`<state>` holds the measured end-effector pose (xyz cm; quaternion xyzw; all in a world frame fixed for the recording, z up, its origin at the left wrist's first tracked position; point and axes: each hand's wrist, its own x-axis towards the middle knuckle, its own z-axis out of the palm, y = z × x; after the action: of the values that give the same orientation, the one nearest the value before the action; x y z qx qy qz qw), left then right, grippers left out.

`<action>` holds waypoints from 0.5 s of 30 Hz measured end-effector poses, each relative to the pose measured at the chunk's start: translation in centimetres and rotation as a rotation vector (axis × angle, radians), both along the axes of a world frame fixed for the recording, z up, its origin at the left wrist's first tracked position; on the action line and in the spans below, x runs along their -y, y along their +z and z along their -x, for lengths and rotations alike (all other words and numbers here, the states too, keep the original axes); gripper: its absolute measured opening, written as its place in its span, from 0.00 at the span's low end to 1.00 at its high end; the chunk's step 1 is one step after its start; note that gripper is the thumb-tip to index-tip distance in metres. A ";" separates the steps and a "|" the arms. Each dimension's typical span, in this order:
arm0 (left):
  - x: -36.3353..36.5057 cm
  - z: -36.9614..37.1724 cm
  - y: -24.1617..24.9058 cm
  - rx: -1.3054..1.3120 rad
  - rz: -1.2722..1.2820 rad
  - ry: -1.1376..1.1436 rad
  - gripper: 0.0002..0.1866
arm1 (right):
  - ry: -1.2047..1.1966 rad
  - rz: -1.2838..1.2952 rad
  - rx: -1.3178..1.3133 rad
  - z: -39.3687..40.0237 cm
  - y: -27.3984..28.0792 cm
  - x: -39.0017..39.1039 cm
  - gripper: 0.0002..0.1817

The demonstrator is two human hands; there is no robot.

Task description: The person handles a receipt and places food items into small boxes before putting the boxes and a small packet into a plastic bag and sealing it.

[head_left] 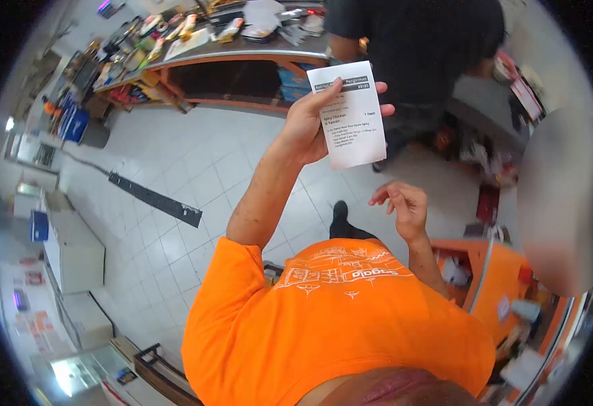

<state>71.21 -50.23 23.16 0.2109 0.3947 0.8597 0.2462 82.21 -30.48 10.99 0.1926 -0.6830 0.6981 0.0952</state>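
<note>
A white printed paper slip (352,139) is held up at the upper middle of the head view. My left hand (306,128) grips it, with the thumb over its printed front and fingertips showing past its right edge. Lower and to the right, my right hand (405,206) hangs apart from the slip, its fingers loosely bent and spread, with nothing in them. The slip's lower end is free and lies in view over the tiled floor.
A long counter (229,49) with packets and papers runs along the top. A person in dark clothes (418,47) stands beside it. An orange cabinet (496,271) is at the right, a black strip (154,198) crosses the floor at left, and a white chest (73,250) stands further left.
</note>
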 end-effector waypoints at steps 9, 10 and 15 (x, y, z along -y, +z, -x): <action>-0.7 -3.4 -2.9 -0.081 0.048 0.323 0.28 | 0.284 0.080 0.123 5.1 -4.0 -3.1 0.09; -1.3 -3.8 -2.7 -0.077 0.064 0.381 0.28 | 0.322 0.111 0.110 6.0 -2.9 -3.0 0.11; -0.6 -9.2 -8.4 -0.522 0.560 0.435 0.28 | 0.350 0.185 -0.129 6.1 -2.2 1.3 0.17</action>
<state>80.43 -49.64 14.76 0.2582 0.6968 0.6692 -0.0011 76.11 -31.79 8.82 0.3430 -0.5649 0.7498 0.0333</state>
